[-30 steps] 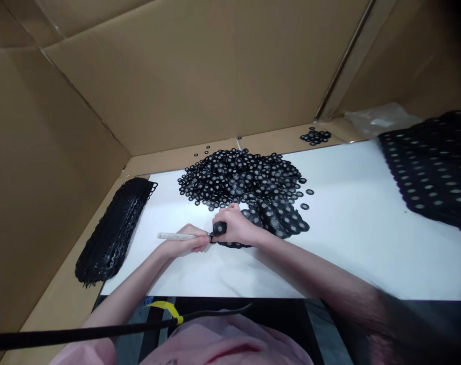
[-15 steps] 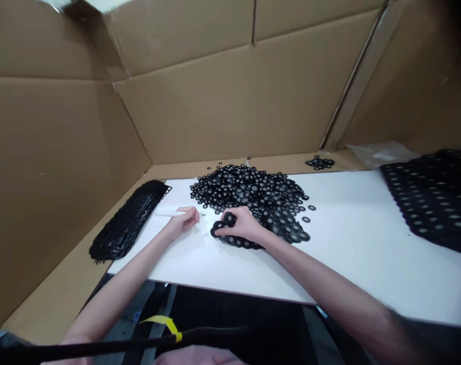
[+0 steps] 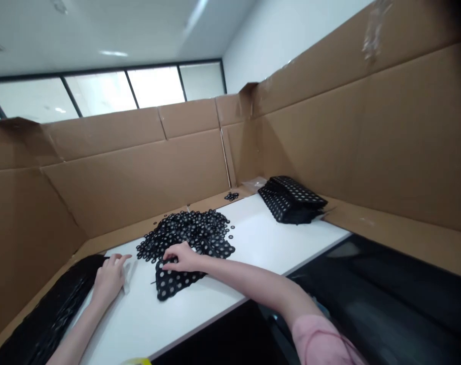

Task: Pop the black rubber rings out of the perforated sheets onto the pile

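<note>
On the white board [image 3: 253,243], a black sheet with rows of round holes [image 3: 173,285] lies in front of a heap of small black rings [image 3: 188,228]. My right hand [image 3: 182,257] pinches the sheet's upper left edge between thumb and fingers. To the left of the sheet, my left hand [image 3: 109,278] is curled with its index finger pointing out. A white pen-like tool [image 3: 127,280] shows at its palm side, partly hidden and blurred. Left of that hand lies a long stack of black sheets [image 3: 59,299].
A folded stack of black holed sheets [image 3: 291,197] sits at the board's far right end. A small cluster of rings [image 3: 231,196] rests by the back wall, close to a clear plastic bag [image 3: 255,183]. Cardboard walls [image 3: 146,172] enclose the board.
The view has swung right and up. The holed sheet now lies flatter, where before its edge was curled up in my right hand. My left hand's index finger has stretched out.
</note>
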`<action>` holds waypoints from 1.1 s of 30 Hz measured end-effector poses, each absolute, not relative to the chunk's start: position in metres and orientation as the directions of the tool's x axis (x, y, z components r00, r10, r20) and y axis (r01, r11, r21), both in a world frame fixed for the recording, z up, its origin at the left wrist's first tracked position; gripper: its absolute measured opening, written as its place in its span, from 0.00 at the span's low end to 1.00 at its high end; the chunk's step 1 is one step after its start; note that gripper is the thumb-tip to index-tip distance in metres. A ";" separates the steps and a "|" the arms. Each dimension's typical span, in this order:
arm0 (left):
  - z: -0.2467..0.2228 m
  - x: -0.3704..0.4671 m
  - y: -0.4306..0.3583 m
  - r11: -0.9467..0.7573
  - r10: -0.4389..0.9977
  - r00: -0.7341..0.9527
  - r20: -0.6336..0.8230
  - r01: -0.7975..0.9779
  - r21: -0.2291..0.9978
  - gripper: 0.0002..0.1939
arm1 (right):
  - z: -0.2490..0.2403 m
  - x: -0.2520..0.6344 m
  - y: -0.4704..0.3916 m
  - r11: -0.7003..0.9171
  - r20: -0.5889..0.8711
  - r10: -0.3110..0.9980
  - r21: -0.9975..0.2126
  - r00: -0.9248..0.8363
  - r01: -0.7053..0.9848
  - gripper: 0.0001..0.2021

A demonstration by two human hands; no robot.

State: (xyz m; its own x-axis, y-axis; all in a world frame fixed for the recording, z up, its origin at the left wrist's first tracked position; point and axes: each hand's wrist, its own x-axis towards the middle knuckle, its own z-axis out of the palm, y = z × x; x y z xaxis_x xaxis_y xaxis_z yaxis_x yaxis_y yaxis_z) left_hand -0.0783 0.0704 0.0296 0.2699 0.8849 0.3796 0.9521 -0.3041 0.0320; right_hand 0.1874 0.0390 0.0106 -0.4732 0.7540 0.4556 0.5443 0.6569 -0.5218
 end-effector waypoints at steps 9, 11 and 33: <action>0.038 -0.002 0.046 -0.456 0.718 0.684 0.128 0.323 0.829 0.32 | 0.037 0.177 0.047 0.730 0.304 0.682 -0.328 -0.665 0.599 0.09; 0.037 0.000 0.051 -0.388 0.709 0.694 0.126 0.236 0.891 0.37 | 0.042 0.184 0.038 0.720 0.423 0.693 -0.362 -0.584 0.592 0.11; 0.144 0.049 0.069 -0.326 0.863 0.311 0.399 -0.261 0.909 0.14 | 0.030 0.240 0.024 -0.157 0.050 0.906 -0.882 -0.420 -0.445 0.30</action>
